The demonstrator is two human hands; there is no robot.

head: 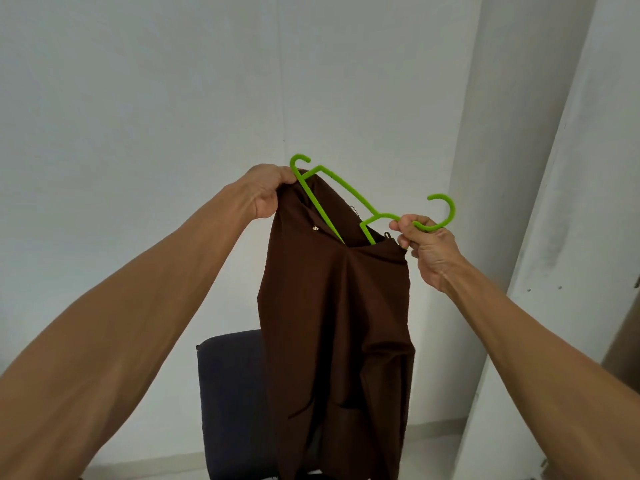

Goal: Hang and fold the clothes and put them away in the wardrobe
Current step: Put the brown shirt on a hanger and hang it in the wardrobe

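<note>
Hanging step: left hand (266, 192) pinches the brown garment (336, 323) over the green hanger (349, 202); right hand (427, 245) grips its hook. Next, seat the other shoulder.

Both your bare arms reach up and forward. Your left hand (266, 192) is closed in a pinch at upper left; your right hand (424, 247), lower and right, has fingers curled closed.

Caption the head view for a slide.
Both hands, left and right, work a green hanger into a brown garment.
</note>
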